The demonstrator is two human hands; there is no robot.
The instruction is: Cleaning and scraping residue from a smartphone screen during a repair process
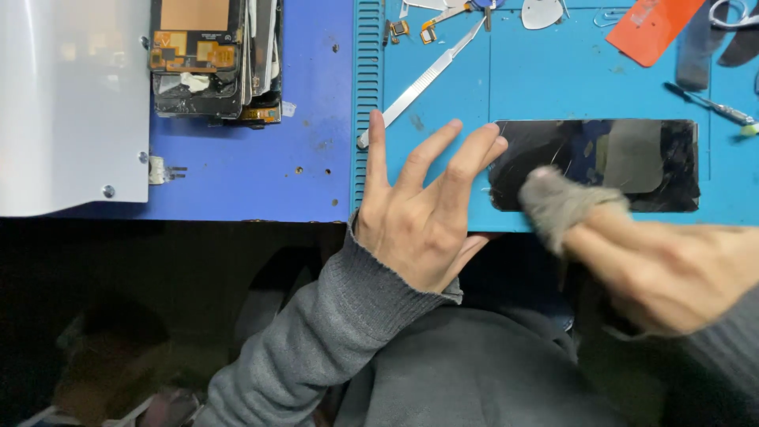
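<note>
Wiping a dark glass phone screen (624, 162) w/ a grey cloth wad (553, 202), right hand (664, 265) pinched shut on it, blurred. Screen lies flat on the blue mat (553, 79), near edge of bench. Left hand (419, 209) spread open, fingertips steadying the screen's left end. Streaks show at left; cleaning looks partway, judging by that. Scalpel (423, 79) far-left, untouched.
</note>
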